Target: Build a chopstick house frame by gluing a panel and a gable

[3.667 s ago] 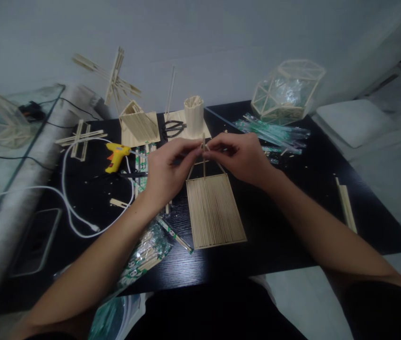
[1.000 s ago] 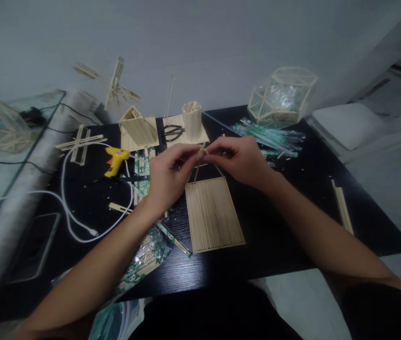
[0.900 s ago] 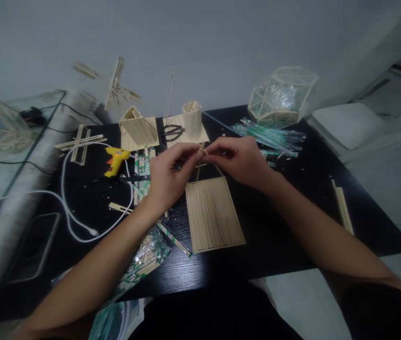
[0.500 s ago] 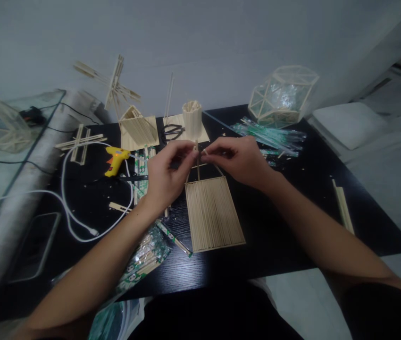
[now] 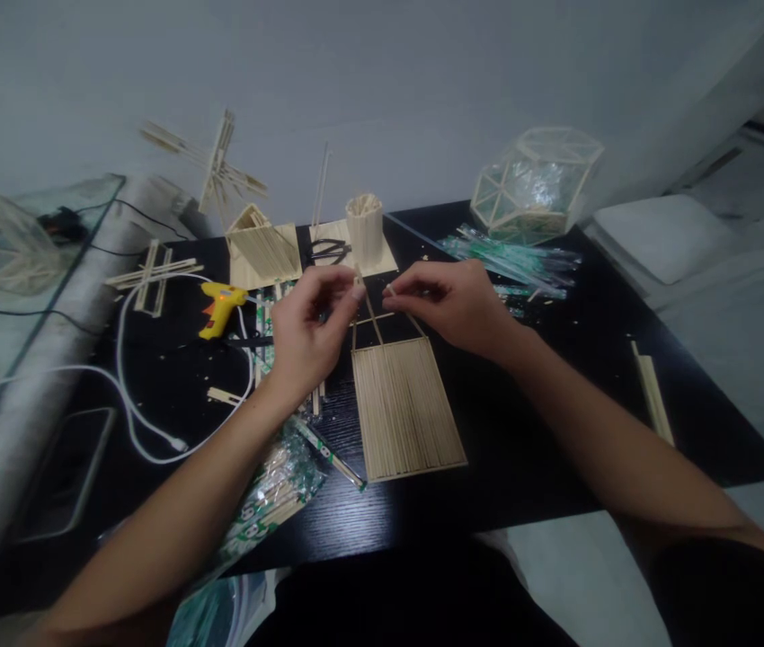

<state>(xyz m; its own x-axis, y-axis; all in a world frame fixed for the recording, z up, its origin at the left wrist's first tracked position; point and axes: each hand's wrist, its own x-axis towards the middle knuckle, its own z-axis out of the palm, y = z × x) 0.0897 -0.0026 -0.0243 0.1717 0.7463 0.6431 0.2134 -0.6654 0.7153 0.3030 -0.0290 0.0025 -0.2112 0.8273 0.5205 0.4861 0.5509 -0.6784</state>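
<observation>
A flat panel of thin wooden sticks side by side lies on the black table before me. Beyond its far edge, my left hand pinches the upper end of a thin wooden stick, which leans left from the panel's edge. My right hand pinches another thin wooden stick that slants down to the panel's far right corner. A gap separates the two sets of fingertips. One more stick lies crosswise behind the panel, partly hidden by my left hand.
A yellow glue gun and a white cable lie on the left. Wrapped chopsticks are near my left forearm. Behind stand a stick cup, black scissors and a faceted stick frame. Loose sticks lie right.
My left hand has moved left, tilting its stick that way, so the fingertips are farther apart. My right hand has hardly moved, and the panel stays in place.
</observation>
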